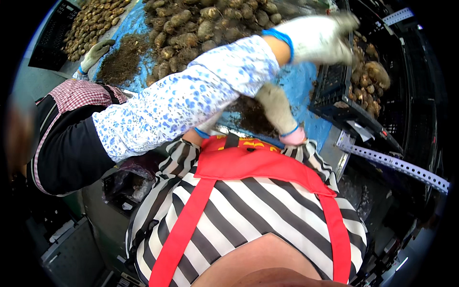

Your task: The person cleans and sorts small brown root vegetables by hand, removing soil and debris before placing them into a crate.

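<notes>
My right hand point(278, 111), in a soiled white work glove with a pink cuff, reaches forward over a patch of loose soil point(253, 117) on the blue sheet point(303, 91). Its fingertips are hidden behind a co-worker's sleeve. Only a bit of my left hand point(209, 125) shows, gloved with a blue cuff band, beneath that same sleeve; its fingers are out of sight. The co-worker's blue-flowered sleeve point(186, 95) crosses above both my hands. Their white-gloved hand point(320, 40) is smeared by motion near the black crate. Brown, rough tubers resembling taro point(205, 28) lie heaped ahead.
On the right, a black plastic crate point(330, 93) contains tubers and a bag-like bundle point(377, 74). A perforated metal strip point(397, 167) juts out below it. The co-worker's other gloved hand point(95, 53) is at the left, near more tubers point(93, 26) and another black crate point(52, 40).
</notes>
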`<action>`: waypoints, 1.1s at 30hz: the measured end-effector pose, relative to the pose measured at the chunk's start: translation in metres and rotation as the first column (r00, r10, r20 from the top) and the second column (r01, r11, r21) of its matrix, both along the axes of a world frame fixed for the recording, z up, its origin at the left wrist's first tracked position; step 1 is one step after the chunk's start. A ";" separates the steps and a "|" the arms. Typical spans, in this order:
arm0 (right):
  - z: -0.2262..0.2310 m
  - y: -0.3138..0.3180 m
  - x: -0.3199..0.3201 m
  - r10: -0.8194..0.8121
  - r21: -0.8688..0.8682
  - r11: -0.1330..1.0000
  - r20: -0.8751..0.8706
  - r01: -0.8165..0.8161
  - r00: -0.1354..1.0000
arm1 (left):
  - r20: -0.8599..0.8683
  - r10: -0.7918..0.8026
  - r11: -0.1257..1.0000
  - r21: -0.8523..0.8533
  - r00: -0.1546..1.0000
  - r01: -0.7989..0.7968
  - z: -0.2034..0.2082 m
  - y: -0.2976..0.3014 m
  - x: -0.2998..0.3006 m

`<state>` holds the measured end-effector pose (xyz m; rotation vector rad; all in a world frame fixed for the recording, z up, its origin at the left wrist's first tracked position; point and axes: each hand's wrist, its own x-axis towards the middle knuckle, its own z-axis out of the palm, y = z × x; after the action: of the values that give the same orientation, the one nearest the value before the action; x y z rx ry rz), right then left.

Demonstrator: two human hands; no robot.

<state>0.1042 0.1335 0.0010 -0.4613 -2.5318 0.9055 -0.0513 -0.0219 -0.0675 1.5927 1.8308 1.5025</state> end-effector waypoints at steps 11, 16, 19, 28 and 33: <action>0.033 -0.024 -0.004 0.024 -0.018 0.999 -0.536 -0.040 0.844 | 0.956 -0.292 0.888 0.263 0.020 0.378 0.043 0.004 0.011; 0.031 -0.044 -0.009 0.128 0.208 0.976 -0.318 -0.063 0.939 | 0.967 -0.065 0.963 -0.004 0.248 0.270 0.079 -0.005 0.019; 0.026 -0.031 -0.018 0.171 0.279 0.958 -0.395 -0.060 0.903 | 0.722 0.048 0.893 -0.340 0.690 0.294 0.080 0.004 0.012; 0.034 0.011 -0.032 0.491 -0.125 0.859 -0.069 -0.496 0.868 | 0.483 -0.155 0.858 -0.367 0.862 0.360 0.095 0.004 0.017; 0.046 -0.016 -0.024 -0.085 -0.951 -0.086 -0.289 -0.296 0.954 | 0.962 -0.209 0.942 0.149 0.178 0.301 0.087 0.010 0.027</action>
<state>0.0804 0.1176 0.0475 -0.4292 -1.0339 2.7042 -0.0239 -0.0116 0.0200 0.4640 0.7514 1.6018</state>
